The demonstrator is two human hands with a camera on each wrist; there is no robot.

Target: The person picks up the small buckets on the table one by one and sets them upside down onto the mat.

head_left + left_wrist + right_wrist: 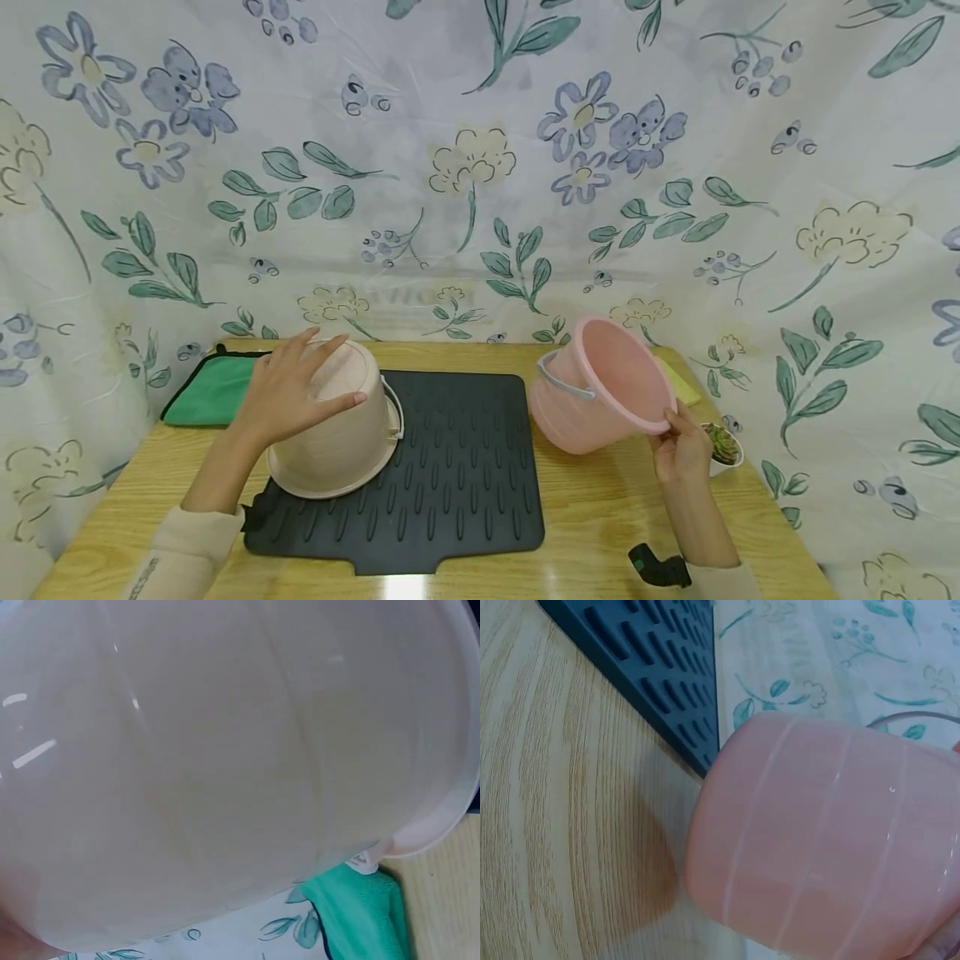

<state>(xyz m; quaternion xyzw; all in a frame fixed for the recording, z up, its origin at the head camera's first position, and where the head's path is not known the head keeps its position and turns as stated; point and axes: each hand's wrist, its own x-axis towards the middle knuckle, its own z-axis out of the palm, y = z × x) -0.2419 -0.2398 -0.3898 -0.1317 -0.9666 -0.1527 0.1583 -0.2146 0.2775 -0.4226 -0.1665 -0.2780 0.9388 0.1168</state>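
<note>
A beige bucket (337, 433) stands upside down on the black drying mat (465, 467), its white handle hanging at the right side. My left hand (288, 392) lies over the upturned bottom with fingers spread and straight. In the left wrist view the same bucket (225, 765) fills most of the picture. My right hand (686, 446) grips the rim of a pink bucket (573, 417), which tilts with its mouth toward the upper right. Its pale blue handle hangs on the left side. The right wrist view shows the pink bucket's ribbed wall (817, 840) beside the mat.
A green cloth (217, 387) with black edging lies at the back left. Behind the pink bucket is something yellow (678, 383). A small potted succulent (723, 446) stands close to my right hand. A floral curtain (450, 208) hangs along the wooden table's (585, 533) back.
</note>
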